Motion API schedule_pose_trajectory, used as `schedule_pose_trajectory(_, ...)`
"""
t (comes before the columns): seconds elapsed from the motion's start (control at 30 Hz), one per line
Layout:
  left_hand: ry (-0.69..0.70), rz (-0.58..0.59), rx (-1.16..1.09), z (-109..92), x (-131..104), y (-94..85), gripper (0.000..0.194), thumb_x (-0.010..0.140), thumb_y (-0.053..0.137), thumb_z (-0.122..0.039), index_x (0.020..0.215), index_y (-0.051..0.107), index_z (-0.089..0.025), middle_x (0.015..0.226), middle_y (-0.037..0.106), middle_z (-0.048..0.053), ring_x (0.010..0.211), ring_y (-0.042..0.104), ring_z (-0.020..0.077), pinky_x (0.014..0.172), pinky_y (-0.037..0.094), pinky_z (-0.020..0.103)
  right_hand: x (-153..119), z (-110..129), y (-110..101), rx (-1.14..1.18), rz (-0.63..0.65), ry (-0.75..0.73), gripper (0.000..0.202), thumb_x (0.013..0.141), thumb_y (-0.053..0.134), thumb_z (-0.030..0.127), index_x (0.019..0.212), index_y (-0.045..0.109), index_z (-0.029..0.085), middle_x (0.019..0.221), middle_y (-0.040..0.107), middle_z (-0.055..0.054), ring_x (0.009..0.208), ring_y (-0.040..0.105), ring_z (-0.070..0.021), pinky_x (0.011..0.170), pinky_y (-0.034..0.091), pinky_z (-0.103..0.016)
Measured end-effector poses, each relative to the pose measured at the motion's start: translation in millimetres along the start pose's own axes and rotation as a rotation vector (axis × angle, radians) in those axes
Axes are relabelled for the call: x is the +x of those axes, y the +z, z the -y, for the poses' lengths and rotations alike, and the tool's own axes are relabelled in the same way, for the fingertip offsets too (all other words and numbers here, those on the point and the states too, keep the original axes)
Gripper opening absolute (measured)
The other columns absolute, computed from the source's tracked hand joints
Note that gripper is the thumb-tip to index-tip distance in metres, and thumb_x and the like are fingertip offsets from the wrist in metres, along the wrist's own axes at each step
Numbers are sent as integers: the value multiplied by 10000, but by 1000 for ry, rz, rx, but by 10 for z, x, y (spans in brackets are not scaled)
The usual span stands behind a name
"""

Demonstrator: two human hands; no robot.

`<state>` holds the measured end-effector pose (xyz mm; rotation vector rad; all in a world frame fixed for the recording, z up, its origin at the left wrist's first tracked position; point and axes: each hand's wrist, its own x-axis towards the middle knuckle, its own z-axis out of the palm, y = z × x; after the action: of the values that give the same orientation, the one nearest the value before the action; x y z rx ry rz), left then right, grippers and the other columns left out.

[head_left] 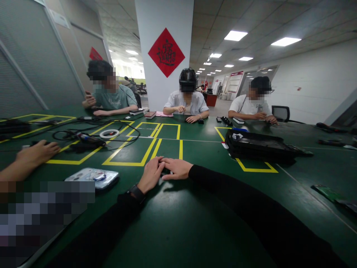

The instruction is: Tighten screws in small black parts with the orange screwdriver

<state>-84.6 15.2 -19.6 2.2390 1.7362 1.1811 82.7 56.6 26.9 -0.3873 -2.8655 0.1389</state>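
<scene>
My left hand (pixel 150 174) and right hand (pixel 177 169) meet over the worktop (pixel 178 219), fingers loosely curved, and there's a small dark object (pixel 166 171) between and beneath them, mostly hidden; I can't tell whether either grips it. Black trays (pixel 259 144) lie to the right.

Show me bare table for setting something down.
Bare: green tabletop between the left sleeve and right sleeve, and the patch between the right hand and black tray. Crowded: left, with cables, a white ring and another person's hand.
</scene>
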Motion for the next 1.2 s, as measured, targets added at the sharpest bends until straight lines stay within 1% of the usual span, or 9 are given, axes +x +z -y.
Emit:
schedule_pose_trajectory(0.23, 9, -1, -3, -5, -2, 18, 434, 849, 297, -427, 1156, 440, -155, 1170, 509, 94, 1136, 420, 219, 971, 301, 430, -30, -31, -127, 232, -68, 76, 456, 878, 280, 462, 1219, 407, 188, 1185, 473, -62, 1094, 424, -157, 941, 320, -294)
schedule_pose_trajectory(0.33, 62, -37, 34, -111, -31, -53, 422, 837, 346, -421, 1167, 428, -172, 1202, 484, 87, 1196, 349, 228, 992, 268, 439, -58, -71, -212, 316, -130, 148, 412, 895, 257, 422, 1159, 467, 186, 1124, 514, -51, 1044, 455, -145, 913, 335, -282)
schedule_pose_trajectory(0.43, 176, -32, 74, -296, -79, -179, 430, 807, 429, -400, 1185, 419, -197, 1249, 443, 79, 1221, 299, 233, 1004, 241, 435, -173, -88, -323, 309, -215, 251, 376, 886, 306, 406, 1081, 520, 167, 1045, 552, -55, 963, 487, -151, 847, 367, -287)
schedule_pose_trajectory(0.53, 287, 53, 111, -470, -123, -277, 356, 800, 454, -359, 1129, 485, -227, 1182, 491, 71, 1157, 354, 238, 974, 258, 437, -412, -35, -440, 220, -259, 345, 312, 859, 389, 385, 973, 567, 155, 942, 577, -53, 883, 500, -157, 800, 374, -296)
schedule_pose_trajectory(0.67, 400, 201, 137, -583, -148, -289, 286, 792, 475, -346, 1053, 553, -255, 1099, 538, 56, 1056, 412, 230, 922, 284, 426, -857, 138, -529, 76, -158, 401, 251, 828, 458, 362, 897, 594, 163, 888, 567, -61, 874, 492, -175, 790, 373, -314)
schedule_pose_trajectory(0.77, 438, 250, 153, -602, -144, -259, 304, 798, 468, -348, 1084, 543, -276, 1086, 541, 49, 1038, 413, 228, 917, 270, 425, -1185, 267, -498, 25, -45, 470, 265, 776, 530, 390, 931, 585, 182, 905, 546, -67, 866, 493, -186, 739, 399, -305)
schedule_pose_trajectory(0.87, 459, 285, 198, -610, -136, -242, 326, 815, 435, -356, 1124, 519, -293, 1066, 542, 47, 1032, 410, 227, 909, 268, 417, -1436, 356, -411, 9, -17, 552, 245, 772, 536, 359, 943, 573, 188, 903, 527, -64, 833, 499, -177, 700, 413, -292)
schedule_pose_trajectory(1.0, 489, 310, 244, -612, -122, -234, 331, 833, 402, -336, 1145, 502, -292, 1043, 533, 52, 1018, 412, 223, 898, 279, 414, -1601, 467, -346, 85, -95, 636, 196, 825, 450, 298, 949, 550, 184, 910, 518, -62, 813, 505, -163, 722, 418, -301)
schedule_pose_trajectory(1.2, 535, 327, 246, -606, -127, -222, 329, 838, 381, -300, 1143, 500, -272, 1012, 516, 62, 958, 460, 203, 867, 338, 387, -1541, 665, -411, 426, -285, 837, 180, 831, 417, 296, 918, 523, 179, 872, 532, -42, 750, 515, -141, 668, 437, -286)
